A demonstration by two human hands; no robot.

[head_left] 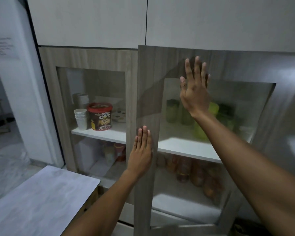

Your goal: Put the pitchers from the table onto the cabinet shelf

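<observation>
Both hands, left hand point(140, 150) and right hand point(195, 92), press open fingers flat on the glazed cabinet door point(149, 92), green pitchers point(173, 110) shelved behind; cereal tub point(100, 116) beside.

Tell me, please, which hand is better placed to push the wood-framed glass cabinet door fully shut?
Probably left: the left hand lies flat on the wood-framed glass door at its free edge; the right hand presses nearer the middle.
</observation>
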